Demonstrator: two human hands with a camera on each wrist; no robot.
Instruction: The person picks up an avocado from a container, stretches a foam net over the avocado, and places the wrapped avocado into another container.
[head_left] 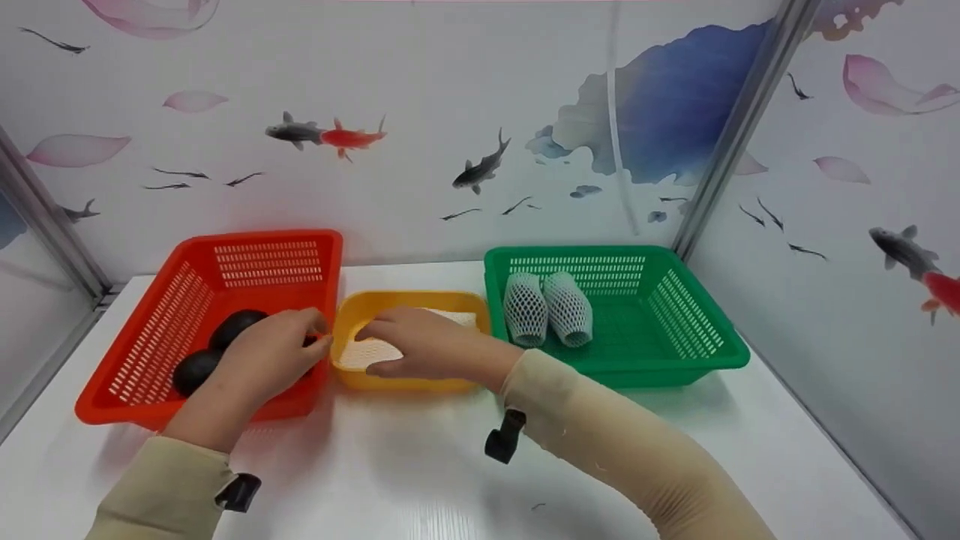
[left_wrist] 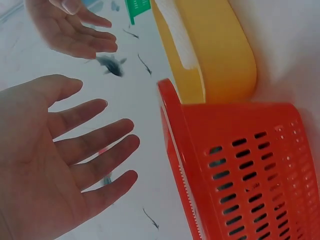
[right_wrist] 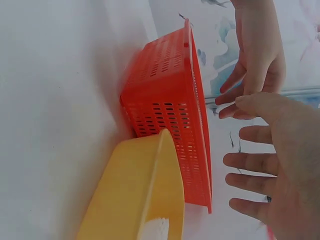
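Note:
Over the right side of the red basket [head_left: 202, 289] is my left hand [head_left: 274, 349], its fingers spread loosely with nothing between them in the left wrist view. Two smooth black oval objects [head_left: 196, 371] lie in that basket, partly behind this hand. My right hand [head_left: 427, 341] hovers over the small yellow basket [head_left: 409, 382], fingers extended and holding nothing in the right wrist view. White foam netting [head_left: 367, 354] lies inside the yellow basket, partly covered by the right hand. In the green basket [head_left: 637, 330], two white foam net sleeves [head_left: 525, 309] rest side by side at the left.
All three baskets stand in a row on a white table [head_left: 420, 457], with the yellow one between the larger red and green ones. A printed wall panel [head_left: 412, 210] rises close behind them. Metal posts [head_left: 742, 127] mark the corners.

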